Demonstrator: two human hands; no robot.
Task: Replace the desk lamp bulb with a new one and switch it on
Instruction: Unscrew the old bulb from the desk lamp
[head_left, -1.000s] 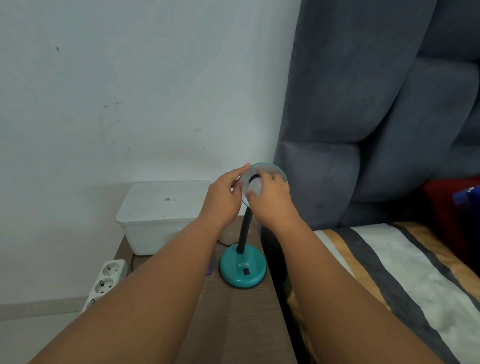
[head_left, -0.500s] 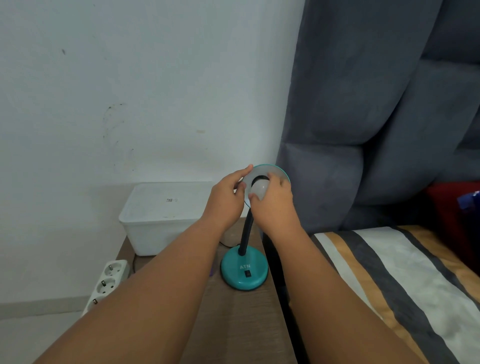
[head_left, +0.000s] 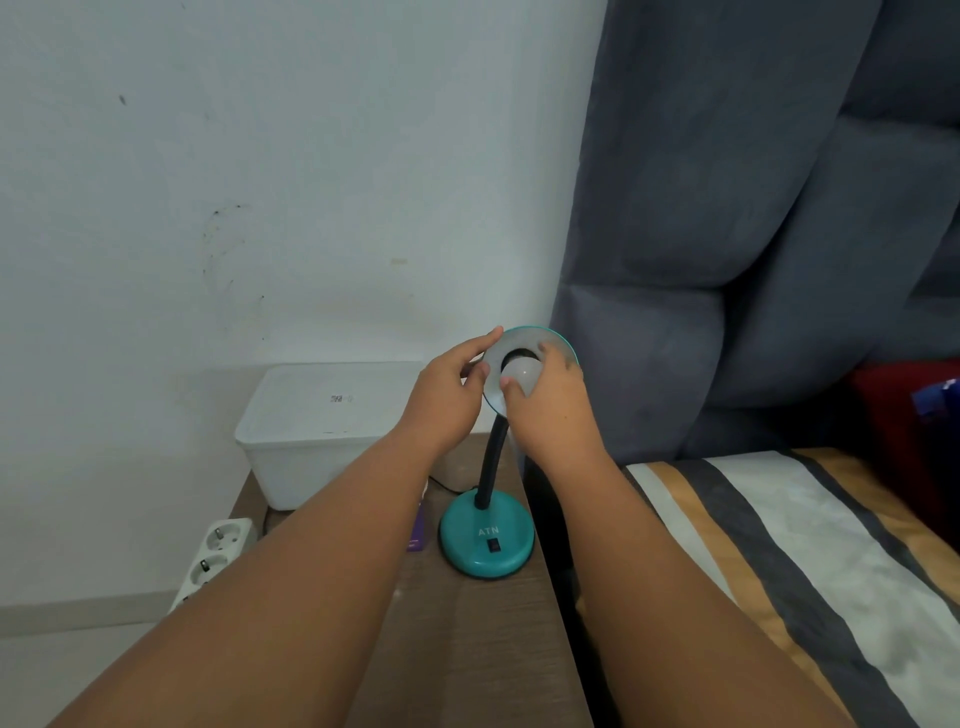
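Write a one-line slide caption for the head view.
Left hand steadies the teal lamp shade while right hand grips the white bulb.

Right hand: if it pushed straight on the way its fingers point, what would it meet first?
The right hand already has its fingers around the bulb; pushing on would press the bulb into the lampshade, though depth is unclear.

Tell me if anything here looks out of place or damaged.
Nothing looks broken. Only the white power strip sits oddly, hanging off the table's left edge. The left hand steadies the lamp shade while the right hand grips the bulb.
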